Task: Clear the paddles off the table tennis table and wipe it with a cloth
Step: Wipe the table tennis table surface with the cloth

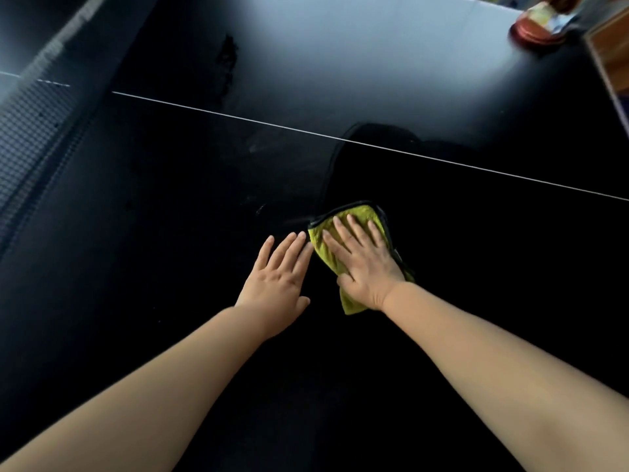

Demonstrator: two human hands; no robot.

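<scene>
**Both hands flat on the dark bench, the right one on the cloth**

The right hand (360,264) lies palm down on a yellow-green cloth (366,212). Its fingers are straight and a little spread, pressing the cloth flat rather than gripping it. The thumb lies along the cloth's left edge. The cloth is folded and has a dark trim. It shows beyond the fingertips, along both sides of the hand, and as a corner just behind the wrist.

The left hand (275,284) is flat as well, with fingers straight and close together, and it holds nothing. It rests directly on the black bench (136,267), just left of the cloth. The fingertip nearest the cloth reaches its edge, though it is not clear whether the two touch. Both forearms are bare and stretch forward from the bottom of the view.

Beyond both hands a thin white line (238,116) crosses the bench, slanting down toward the right. Well to the left of the left hand stands the net (30,137), blurred. Far beyond the right hand, near the bench's far right edge, sits a reddish-brown object (534,32), too blurred to identify. The bench surface just ahead of the left fingertips shows faint streaks.
</scene>
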